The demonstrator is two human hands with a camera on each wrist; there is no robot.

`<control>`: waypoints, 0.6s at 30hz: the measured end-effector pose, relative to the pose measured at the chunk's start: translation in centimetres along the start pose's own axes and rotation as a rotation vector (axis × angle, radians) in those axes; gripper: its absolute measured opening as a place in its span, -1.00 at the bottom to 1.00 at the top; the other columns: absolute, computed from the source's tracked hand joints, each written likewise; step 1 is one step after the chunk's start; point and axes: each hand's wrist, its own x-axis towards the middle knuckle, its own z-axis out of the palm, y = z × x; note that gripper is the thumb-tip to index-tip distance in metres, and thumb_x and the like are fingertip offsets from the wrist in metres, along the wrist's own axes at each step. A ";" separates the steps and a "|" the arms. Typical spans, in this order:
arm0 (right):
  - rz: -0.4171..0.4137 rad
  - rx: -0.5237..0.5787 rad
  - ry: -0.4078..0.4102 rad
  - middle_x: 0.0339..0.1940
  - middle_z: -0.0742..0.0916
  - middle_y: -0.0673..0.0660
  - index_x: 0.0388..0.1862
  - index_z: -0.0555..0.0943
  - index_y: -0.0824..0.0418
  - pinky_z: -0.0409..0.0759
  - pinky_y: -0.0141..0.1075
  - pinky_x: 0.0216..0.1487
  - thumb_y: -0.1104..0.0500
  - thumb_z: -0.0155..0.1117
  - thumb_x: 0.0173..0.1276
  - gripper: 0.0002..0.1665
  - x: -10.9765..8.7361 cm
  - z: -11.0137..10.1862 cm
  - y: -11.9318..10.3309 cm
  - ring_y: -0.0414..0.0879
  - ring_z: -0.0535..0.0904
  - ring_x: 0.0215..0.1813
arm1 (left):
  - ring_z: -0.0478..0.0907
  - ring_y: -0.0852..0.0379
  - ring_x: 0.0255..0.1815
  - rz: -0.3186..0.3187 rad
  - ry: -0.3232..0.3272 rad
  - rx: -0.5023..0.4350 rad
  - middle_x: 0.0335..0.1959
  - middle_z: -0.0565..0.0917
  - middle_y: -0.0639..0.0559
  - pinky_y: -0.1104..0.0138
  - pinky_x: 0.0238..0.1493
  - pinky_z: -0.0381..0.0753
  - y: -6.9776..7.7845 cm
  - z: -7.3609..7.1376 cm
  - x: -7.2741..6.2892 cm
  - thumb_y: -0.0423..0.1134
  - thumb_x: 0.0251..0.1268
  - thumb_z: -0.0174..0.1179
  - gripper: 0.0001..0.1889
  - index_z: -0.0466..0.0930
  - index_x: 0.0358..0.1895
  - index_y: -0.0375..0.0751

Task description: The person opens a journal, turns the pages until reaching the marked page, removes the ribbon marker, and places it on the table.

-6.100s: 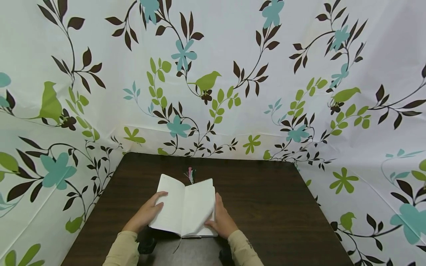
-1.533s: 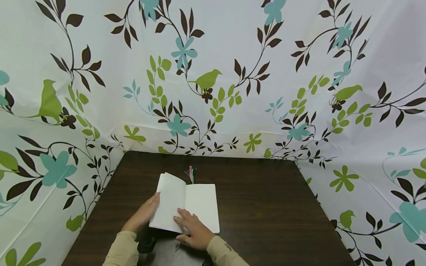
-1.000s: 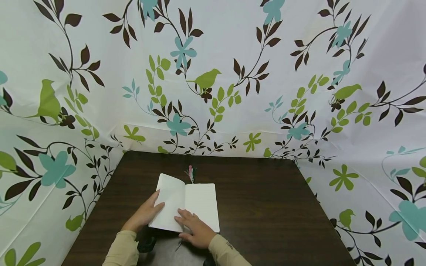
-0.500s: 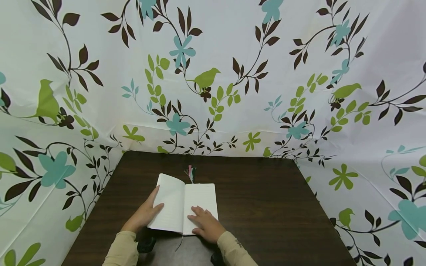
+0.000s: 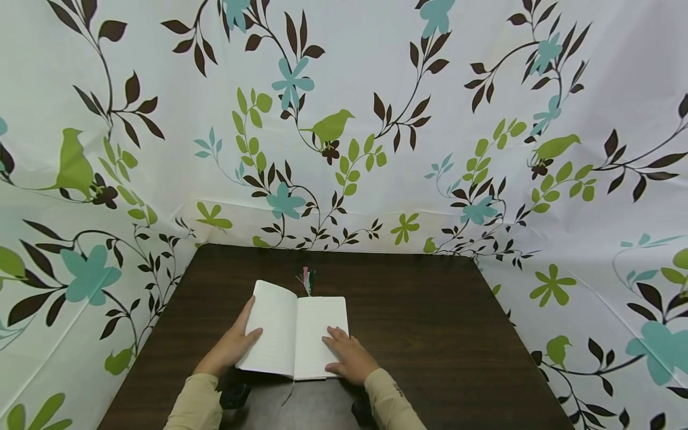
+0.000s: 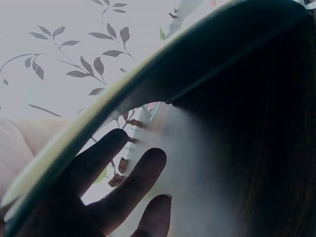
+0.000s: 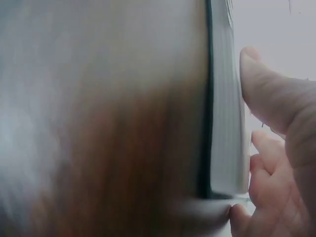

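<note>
An open notebook [image 5: 273, 325] with pale lined pages lies near the front of the dark table, its left side raised. My left hand [image 5: 228, 346] grips that left side, thumb over the page. In the left wrist view, its fingers [image 6: 133, 187] spread beneath the dark cover [image 6: 153, 74]. On the right page rests my right hand [image 5: 352, 355], fingers extended towards the page's outer part. The right wrist view shows the thumb [image 7: 271, 94] over the page block [image 7: 227, 108]. A thin ribbon [image 5: 288, 394] hangs from the notebook's lower edge.
A multicoloured tassel [image 5: 306, 280] sticks out beyond the notebook's top edge. Dark wood tabletop [image 5: 430, 334] extends to the right and behind. A patterned cloth [image 5: 376, 197] with leaves and birds hangs around the table's back and sides.
Over the last second my right hand has slid rightward from the notebook's middle across the right page. Earlier a page was turned from right to left. The left hand keeps its grip.
</note>
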 end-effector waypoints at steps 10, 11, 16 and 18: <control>-0.020 0.112 -0.053 0.60 0.32 0.22 0.54 0.32 0.29 0.21 0.10 0.49 0.06 0.52 0.22 -0.03 -0.6 -1.1 2.0 0.16 0.17 0.60 | -0.34 -0.38 0.62 -0.004 -0.009 -0.020 0.66 -0.35 -0.27 -0.32 0.47 -0.24 0.0 0.1 0.1 -0.32 0.57 0.00 -0.12 -0.46 0.66 -0.03; -0.014 0.125 -0.063 0.61 0.31 0.21 0.55 0.31 0.28 0.20 0.09 0.50 0.07 0.53 0.20 -0.01 -0.7 -1.1 2.1 0.15 0.15 0.61 | -0.34 -0.38 0.62 -0.003 -0.010 -0.021 0.66 -0.36 -0.27 -0.32 0.47 -0.25 0.0 0.1 0.1 -0.32 0.58 0.00 -0.12 -0.46 0.66 -0.03; -0.005 0.113 -0.073 0.61 0.32 0.17 0.55 0.33 0.25 0.24 0.05 0.49 0.06 0.55 0.16 0.01 -0.5 -1.3 2.2 0.11 0.17 0.61 | -0.33 -0.37 0.63 -0.002 -0.001 -0.018 0.67 -0.34 -0.26 -0.31 0.48 -0.24 0.0 0.0 0.1 -0.32 0.57 0.00 -0.12 -0.44 0.66 -0.01; 0.001 0.105 -0.064 0.60 0.34 0.16 0.53 0.36 0.24 0.26 0.02 0.48 0.06 0.55 0.15 -0.01 -0.5 -1.4 2.0 0.10 0.19 0.60 | -0.33 -0.37 0.62 0.003 -0.001 -0.022 0.66 -0.34 -0.27 -0.32 0.48 -0.24 0.1 0.0 0.1 -0.31 0.57 0.01 -0.12 -0.44 0.66 -0.03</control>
